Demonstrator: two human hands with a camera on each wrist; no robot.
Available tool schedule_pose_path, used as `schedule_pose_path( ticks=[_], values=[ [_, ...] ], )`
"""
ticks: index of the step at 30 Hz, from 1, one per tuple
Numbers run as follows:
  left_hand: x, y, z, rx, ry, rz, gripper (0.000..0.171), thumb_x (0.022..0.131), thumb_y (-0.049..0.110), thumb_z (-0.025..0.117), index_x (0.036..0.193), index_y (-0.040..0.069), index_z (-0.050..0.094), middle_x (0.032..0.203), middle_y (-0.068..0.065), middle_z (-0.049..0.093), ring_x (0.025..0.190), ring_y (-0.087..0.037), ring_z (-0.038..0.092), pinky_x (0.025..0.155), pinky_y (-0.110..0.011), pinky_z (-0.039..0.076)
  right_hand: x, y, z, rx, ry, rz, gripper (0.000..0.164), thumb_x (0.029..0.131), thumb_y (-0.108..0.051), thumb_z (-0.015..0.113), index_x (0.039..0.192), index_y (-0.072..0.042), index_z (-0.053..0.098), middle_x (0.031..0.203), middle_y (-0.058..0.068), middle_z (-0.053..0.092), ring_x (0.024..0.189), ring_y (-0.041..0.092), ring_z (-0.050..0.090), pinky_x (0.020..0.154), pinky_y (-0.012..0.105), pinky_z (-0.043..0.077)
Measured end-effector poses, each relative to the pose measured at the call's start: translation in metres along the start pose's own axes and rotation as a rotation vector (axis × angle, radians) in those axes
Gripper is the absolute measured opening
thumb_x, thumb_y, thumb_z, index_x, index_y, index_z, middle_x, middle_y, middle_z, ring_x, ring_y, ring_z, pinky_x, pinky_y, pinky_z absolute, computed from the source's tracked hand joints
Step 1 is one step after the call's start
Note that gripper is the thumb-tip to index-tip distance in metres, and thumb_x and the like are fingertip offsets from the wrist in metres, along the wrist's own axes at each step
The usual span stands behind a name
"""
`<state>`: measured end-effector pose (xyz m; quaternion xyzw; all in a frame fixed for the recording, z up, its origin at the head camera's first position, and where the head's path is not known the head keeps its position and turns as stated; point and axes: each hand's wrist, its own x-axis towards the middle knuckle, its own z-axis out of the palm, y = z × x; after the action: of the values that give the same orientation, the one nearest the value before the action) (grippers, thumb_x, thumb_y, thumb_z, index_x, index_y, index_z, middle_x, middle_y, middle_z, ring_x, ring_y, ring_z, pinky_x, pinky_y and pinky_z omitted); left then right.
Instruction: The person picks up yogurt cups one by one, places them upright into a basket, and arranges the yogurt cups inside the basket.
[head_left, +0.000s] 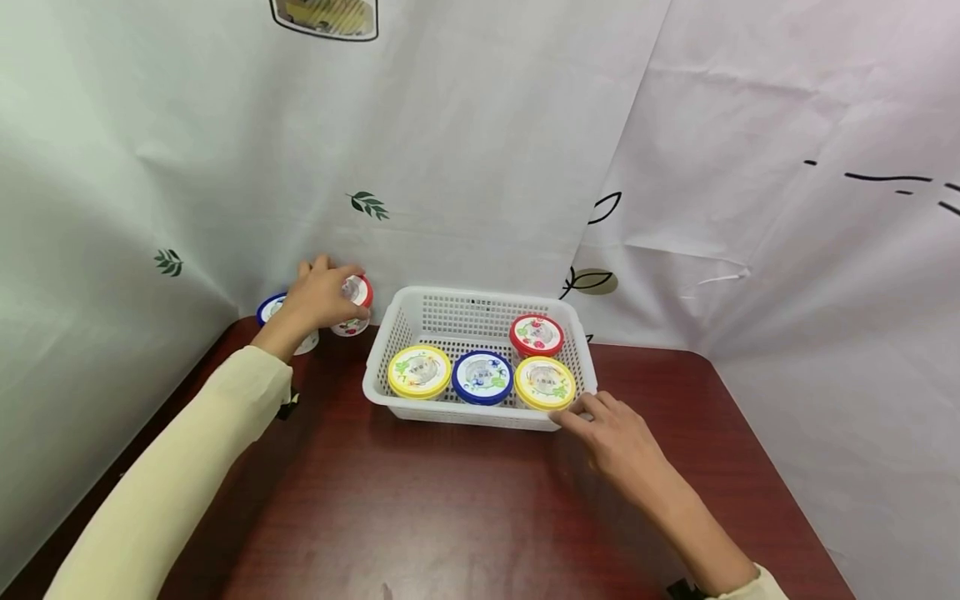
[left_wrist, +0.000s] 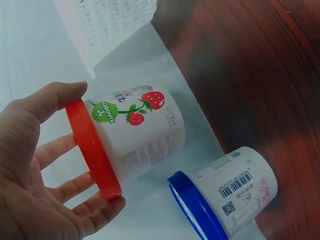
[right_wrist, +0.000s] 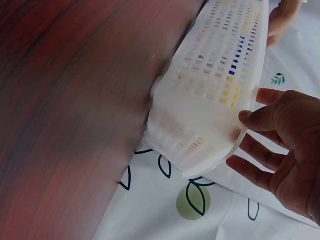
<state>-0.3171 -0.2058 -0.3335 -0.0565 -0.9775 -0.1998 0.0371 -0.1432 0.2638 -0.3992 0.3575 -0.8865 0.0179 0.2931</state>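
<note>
My left hand (head_left: pixel 318 293) grips a white paper cup (left_wrist: pixel 145 132) by its red lid, thumb on one side and fingers round the other. Strawberries are printed on the cup's side. Close beside it stands a second cup (left_wrist: pixel 235 187) with a blue lid, partly behind my left hand and wrist in the head view. My right hand (head_left: pixel 617 433) holds the near right corner of a white plastic basket (head_left: pixel 465 414), thumb against the rim and fingers over it. Inside the basket are a red-lidded cup (head_left: pixel 537 335), a blue-lidded cup (head_left: pixel 482 377) and two yellow-lidded cups (head_left: pixel 420 372).
The basket stands towards the back of a dark red-brown wooden table (head_left: pixel 450 508). White cloth (head_left: pixel 480 167) with leaf prints hangs behind the table and along both sides. The left-hand cups are at the table's back left corner, near the cloth.
</note>
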Motion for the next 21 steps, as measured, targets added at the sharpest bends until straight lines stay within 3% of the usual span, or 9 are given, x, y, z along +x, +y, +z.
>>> schedule_pose_path(
  ticks=[9,21],
  values=[
    [0.000,0.006,-0.007,0.018,0.057,0.007,0.083,0.087,0.036,0.089,0.160,0.010,0.059,0.154,-0.036,0.042,0.137,-0.055,0.036,0.108,-0.076,0.047,0.000,0.000,0.001,0.003,0.013,-0.004,0.066,0.068,0.017,0.083,0.119,-0.026,0.083,0.100,-0.001,0.072,0.088,0.021,0.064,0.067,0.036,0.056],
    [-0.001,0.024,-0.016,0.029,0.104,0.063,0.082,0.086,0.033,0.089,0.160,0.012,0.061,0.157,-0.035,0.042,0.141,-0.055,0.037,0.114,-0.076,0.044,0.000,0.000,0.000,0.002,0.017,-0.001,0.065,0.069,0.016,0.084,0.119,-0.026,0.083,0.100,-0.001,0.073,0.088,0.021,0.065,0.067,0.036,0.057]
  ],
)
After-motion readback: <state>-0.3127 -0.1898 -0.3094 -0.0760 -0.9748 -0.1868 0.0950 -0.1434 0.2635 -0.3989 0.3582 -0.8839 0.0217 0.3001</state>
